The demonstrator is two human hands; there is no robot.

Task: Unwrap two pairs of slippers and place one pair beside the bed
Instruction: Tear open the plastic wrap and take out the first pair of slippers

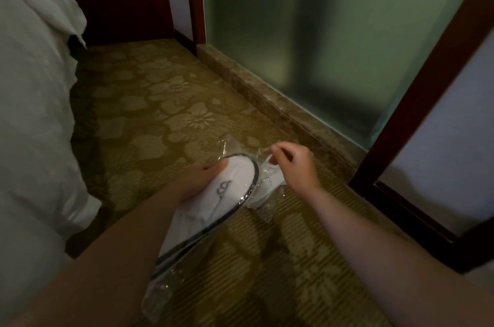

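A white slipper (230,193) with a dark rim and a small grey logo is held above the carpet, still inside clear plastic wrap (157,292). My left hand (197,179) grips it from the left, thumb on the toe. A second white slipper (270,179) peeks out just behind it on the right. My right hand (291,163) pinches the clear wrap at the toe end, fingers closed on the film. The bed (32,112) with white sheets fills the left side.
Patterned yellow-green carpet (160,112) runs between the bed and a stone sill (267,102) under a frosted glass wall (307,32). A dark wooden door frame (417,102) stands at the right, dark wood panelling at the back.
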